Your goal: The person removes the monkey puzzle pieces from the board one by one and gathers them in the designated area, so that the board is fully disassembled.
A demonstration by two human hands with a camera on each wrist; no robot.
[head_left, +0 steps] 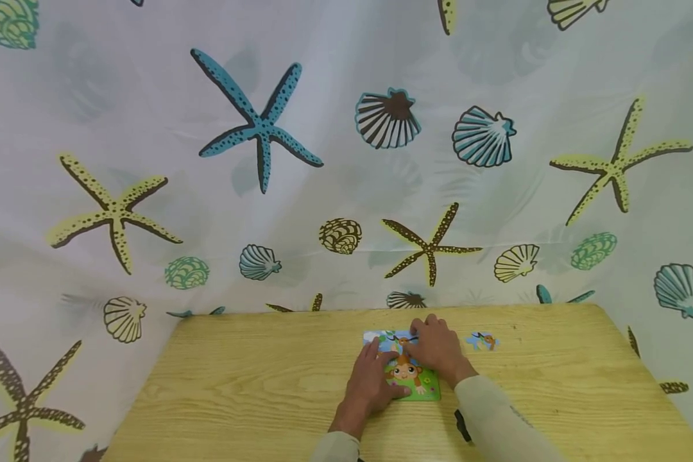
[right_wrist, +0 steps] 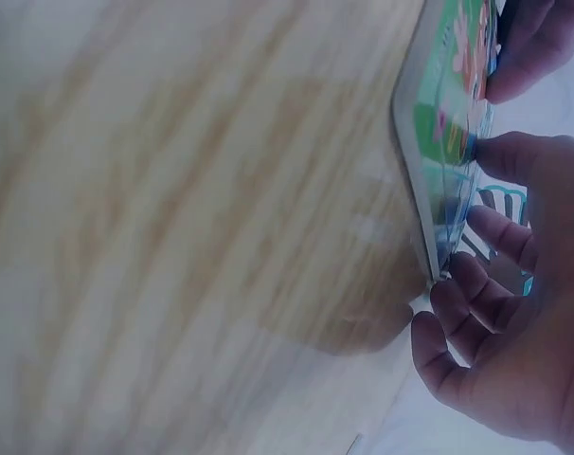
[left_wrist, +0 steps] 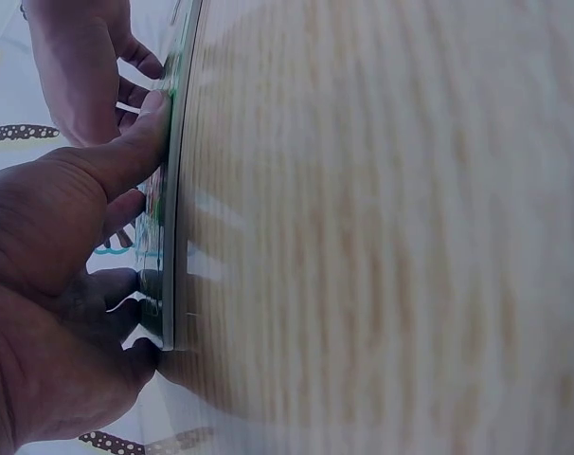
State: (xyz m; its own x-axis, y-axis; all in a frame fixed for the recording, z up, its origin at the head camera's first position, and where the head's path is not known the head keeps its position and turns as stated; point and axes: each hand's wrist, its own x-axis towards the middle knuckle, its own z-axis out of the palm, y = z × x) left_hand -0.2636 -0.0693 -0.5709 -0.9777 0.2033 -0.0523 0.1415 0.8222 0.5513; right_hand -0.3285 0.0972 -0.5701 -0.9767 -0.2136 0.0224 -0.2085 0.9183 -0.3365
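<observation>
A jigsaw puzzle [head_left: 407, 378] with a monkey on green grass lies flat on the table in a thin board. Across its left side rests my left hand [head_left: 369, 382], thumb on the lower part and fingers towards the top. Bent over the upper right part is my right hand [head_left: 436, 346], its thumb and fingertips touching the surface and far edge. In the right wrist view, the right thumb [right_wrist: 510, 156] touches the puzzle and the other fingers spread past its corner. The hands cover parts of the picture. A loose puzzle piece [head_left: 483, 341] lies right of the right hand.
The wooden table [head_left: 254, 385] extends on both sides of the puzzle. Behind and beside it hangs a white cloth [head_left: 300, 212] printed with starfish and shells. A small dark object [head_left: 463, 425] shows beside the right sleeve.
</observation>
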